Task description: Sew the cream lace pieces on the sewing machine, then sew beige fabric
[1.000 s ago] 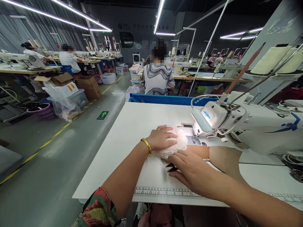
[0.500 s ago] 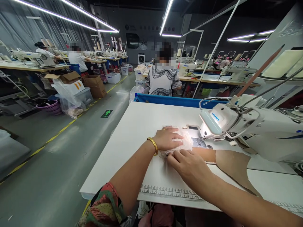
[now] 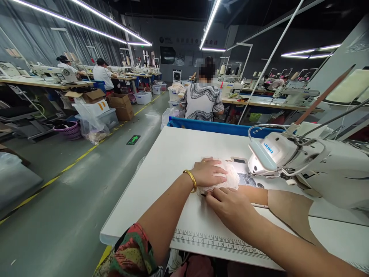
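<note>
Fabric (image 3: 232, 177): pale, textured; lying well inside left edge of worktop (image 3: 167, 165), between far and near edges, just left of machine (image 3: 269, 154). Probably placed there for the light and easy reach.
Left hand (image 3: 210, 172): grip flattened over fabric, fingers slightly spread, not pinching. Likely pressing down against sliding.
Right hand (image 3: 230, 204): fingers curled at near side of fabric; pinching or only touching, cannot tell. Probably kept low to leave left hand's hold undisturbed.
Dark tip (image 3: 203, 195): just beside right fingertips; too little visible to identify.
Tan sheet (image 3: 288, 209): between machine and near edge; material unclear.
Ruler (image 3: 213, 241): along near edge, presumably for measuring at hand.
Blue cloth (image 3: 207, 125): strung along far edge, perhaps as a catch.
Co-worker (image 3: 201, 100): beyond far edge, back turned.
</note>
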Tool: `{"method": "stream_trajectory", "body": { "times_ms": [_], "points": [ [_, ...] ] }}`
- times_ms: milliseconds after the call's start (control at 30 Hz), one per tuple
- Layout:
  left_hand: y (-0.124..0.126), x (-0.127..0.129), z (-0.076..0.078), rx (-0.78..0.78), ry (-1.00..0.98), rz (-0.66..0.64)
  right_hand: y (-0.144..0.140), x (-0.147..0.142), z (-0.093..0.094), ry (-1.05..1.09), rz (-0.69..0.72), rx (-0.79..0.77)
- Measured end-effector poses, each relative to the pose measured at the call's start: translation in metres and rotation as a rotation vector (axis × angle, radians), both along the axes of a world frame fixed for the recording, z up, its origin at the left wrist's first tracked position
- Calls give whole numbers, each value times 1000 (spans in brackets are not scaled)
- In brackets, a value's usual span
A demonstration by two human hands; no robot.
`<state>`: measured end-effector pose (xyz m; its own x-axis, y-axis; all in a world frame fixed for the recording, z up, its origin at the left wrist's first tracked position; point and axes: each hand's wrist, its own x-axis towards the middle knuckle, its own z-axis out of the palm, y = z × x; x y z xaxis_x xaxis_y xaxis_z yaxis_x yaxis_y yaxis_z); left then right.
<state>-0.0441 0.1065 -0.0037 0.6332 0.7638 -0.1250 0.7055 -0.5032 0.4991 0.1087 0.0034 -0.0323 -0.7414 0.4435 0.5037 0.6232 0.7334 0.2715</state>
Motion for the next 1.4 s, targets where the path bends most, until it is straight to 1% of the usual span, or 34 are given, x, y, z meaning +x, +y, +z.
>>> {"method": "stream_trajectory", "body": {
  "times_ms": [100, 167, 267, 433, 567, 667, 833, 900, 1000, 1067, 1133, 1267, 1400],
  "points": [
    [0, 0, 1, -9, -2, 1, 0, 6, 2, 22, -13, -75],
    [0, 0, 1, -16, -3, -1, -1, 8, 6, 39, -38, -81],
    [0, 0, 1, -31, -3, -2, -1, 3, 10, 51, -33, -37],
    [2, -1, -1, -39, -11, -1, 0, -18, 11, 37, -58, 110],
    [3, -2, -3, -37, -16, -12, 3, -26, 7, 63, -69, 136],
    [4, -1, -4, -33, -13, -13, 5, -20, 3, 73, -57, 68],
    [3, -1, -2, -37, -8, -10, 1, 2, 2, 78, -62, -137],
    [2, -1, 0, -41, -8, -11, -2, 11, 6, 81, -75, -180],
    [2, -1, 1, -41, -9, -11, -5, 20, 11, 63, -111, -191],
    [2, -1, 1, -36, -10, -9, -6, 22, 12, 49, -123, -184],
    [2, 0, 0, -27, -11, -8, -6, 21, 10, 54, -115, -145],
    [3, 0, -1, -12, -10, -7, -3, 12, 5, 67, -69, -45],
    [3, 0, -1, -11, -11, -11, -1, 4, 3, 40, -55, 21]
  ]
}}
